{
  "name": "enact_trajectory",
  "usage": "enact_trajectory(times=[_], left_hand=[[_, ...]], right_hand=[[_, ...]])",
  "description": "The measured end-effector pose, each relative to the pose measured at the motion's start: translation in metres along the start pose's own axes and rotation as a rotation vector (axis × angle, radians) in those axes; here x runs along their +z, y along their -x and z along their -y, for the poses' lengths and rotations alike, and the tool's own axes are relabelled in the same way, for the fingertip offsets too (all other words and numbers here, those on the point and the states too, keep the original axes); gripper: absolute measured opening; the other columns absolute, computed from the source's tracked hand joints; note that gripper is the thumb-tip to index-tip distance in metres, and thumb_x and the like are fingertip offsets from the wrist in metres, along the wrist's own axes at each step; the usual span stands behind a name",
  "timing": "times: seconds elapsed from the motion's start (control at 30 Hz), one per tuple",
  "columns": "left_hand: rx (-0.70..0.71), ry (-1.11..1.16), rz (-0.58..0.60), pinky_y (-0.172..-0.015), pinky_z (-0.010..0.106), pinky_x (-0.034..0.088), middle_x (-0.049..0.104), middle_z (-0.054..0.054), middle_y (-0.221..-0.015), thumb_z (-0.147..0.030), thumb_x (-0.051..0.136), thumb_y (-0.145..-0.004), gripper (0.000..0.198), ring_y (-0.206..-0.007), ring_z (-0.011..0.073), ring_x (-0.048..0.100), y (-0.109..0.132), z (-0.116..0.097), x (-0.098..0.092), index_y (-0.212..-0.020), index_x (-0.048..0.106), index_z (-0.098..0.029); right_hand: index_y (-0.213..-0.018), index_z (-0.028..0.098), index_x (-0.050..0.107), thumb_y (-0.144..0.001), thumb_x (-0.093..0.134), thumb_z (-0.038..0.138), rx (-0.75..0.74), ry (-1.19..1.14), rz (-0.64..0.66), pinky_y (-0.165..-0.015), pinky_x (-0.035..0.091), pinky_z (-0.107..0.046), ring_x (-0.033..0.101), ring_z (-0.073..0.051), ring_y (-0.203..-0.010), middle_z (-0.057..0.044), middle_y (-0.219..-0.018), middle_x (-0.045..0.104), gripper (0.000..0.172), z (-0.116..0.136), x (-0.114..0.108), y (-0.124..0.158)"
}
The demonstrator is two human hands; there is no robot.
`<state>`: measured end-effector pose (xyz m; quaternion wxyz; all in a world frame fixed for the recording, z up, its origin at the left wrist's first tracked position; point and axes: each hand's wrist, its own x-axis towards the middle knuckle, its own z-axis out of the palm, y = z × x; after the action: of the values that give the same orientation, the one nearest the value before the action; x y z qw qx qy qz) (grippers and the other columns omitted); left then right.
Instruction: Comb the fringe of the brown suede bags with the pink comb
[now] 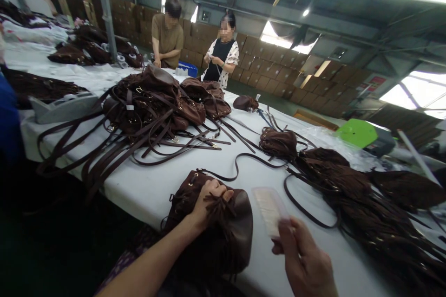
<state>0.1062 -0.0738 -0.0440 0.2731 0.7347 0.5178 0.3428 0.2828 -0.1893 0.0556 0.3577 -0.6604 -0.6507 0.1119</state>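
Observation:
My left hand (pixel 208 200) is closed on the top of a dark brown fringed leather bag (pixel 232 236) that rests at the near edge of the white table (pixel 146 185). Its fingers press into the bag's gathered opening and tassel. My right hand (pixel 305 260) pinches a pale, blurred comb (pixel 269 209) and holds it just right of the bag, above the table. A thin brown strap (pixel 240 162) runs from the bag across the table.
A big heap of brown bags and straps (pixel 153 106) lies at the table's left middle. Fringed bags (pixel 348 185) stretch along the right. Two people (pixel 195 41) work at the far end, before stacked cartons. A green lid (pixel 356 132) sits at the right.

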Motion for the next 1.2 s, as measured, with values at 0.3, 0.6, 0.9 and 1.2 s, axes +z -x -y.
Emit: enact_trajectory(times=[0.3, 0.6, 0.9, 1.2], left_hand=[[-0.196, 0.338, 0.063, -0.055, 0.023, 0.033, 0.056, -0.002, -0.059, -0.049, 0.044, -0.092, 0.039, -0.057, 0.0131, 0.053, 0.029, -0.006, -0.059, -0.069, 0.054, -0.019], [-0.043, 0.360, -0.009, -0.063, 0.023, 0.040, 0.070, 0.001, -0.075, -0.033, 0.054, -0.087, 0.023, -0.068, 0.0143, 0.059, 0.006, -0.029, -0.109, -0.080, 0.069, -0.017], [0.375, -0.102, 0.264, -0.055, 0.026, 0.030, 0.068, 0.003, -0.068, -0.029, 0.059, -0.085, 0.020, -0.061, 0.0147, 0.054, -0.054, -0.055, -0.130, -0.073, 0.070, -0.017], [0.558, -0.237, 0.514, -0.061, 0.024, 0.039, 0.065, 0.001, -0.065, -0.025, 0.069, -0.077, 0.008, -0.066, 0.0154, 0.057, -0.107, -0.083, -0.158, -0.074, 0.073, -0.019]], right_hand=[[-0.108, 0.018, 0.055, -0.093, 0.042, 0.051, 0.198, -0.304, 0.428, -0.045, 0.042, -0.024, 0.051, -0.014, -0.048, 0.004, -0.056, 0.052, 0.038, 0.004, 0.020, -0.056], [-0.124, 0.018, 0.059, -0.071, 0.061, 0.018, -0.126, -0.104, 0.501, -0.067, 0.047, -0.027, 0.059, -0.018, -0.078, -0.004, -0.091, 0.066, 0.053, 0.058, 0.047, -0.108], [-0.075, 0.017, 0.060, -0.078, 0.065, 0.041, 0.162, -0.439, 0.823, -0.034, 0.027, -0.019, 0.035, -0.008, -0.041, 0.007, -0.049, 0.041, 0.024, 0.073, 0.081, -0.094], [-0.077, 0.017, 0.059, -0.071, 0.074, 0.047, 0.480, -0.951, 0.636, -0.029, 0.022, -0.017, 0.029, -0.005, -0.030, 0.009, -0.043, 0.044, 0.034, 0.085, 0.092, -0.106]])
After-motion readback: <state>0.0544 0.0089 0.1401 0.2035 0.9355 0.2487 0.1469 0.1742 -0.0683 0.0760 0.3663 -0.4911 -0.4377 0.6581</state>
